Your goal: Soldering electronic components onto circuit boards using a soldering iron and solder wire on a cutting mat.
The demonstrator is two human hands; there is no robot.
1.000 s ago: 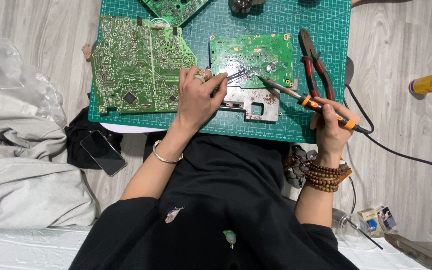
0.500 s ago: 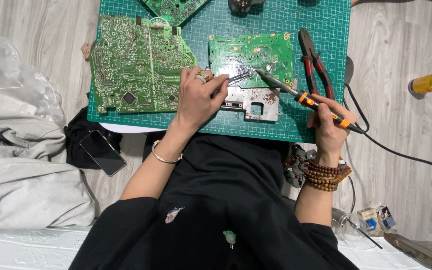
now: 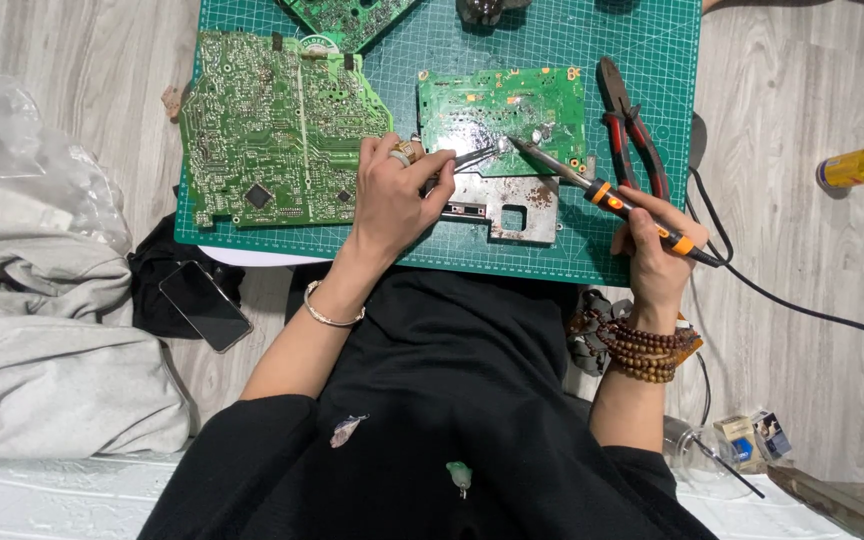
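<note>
Soldering is judged under way: tweezers point(image 3: 472, 158) are clamped in the left hand point(image 3: 397, 195), a soldering iron point(image 3: 607, 197) in the right hand point(image 3: 652, 245), on the small circuit board point(image 3: 502, 105); steadiness is next needed.

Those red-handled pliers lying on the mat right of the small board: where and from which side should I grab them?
Probably grip the pliers around both red handles, coming from above at their near end. They lie flat on the cutting mat, jaws pointing away. The right hand with the soldering iron crosses that end, so it must clear first.
</note>
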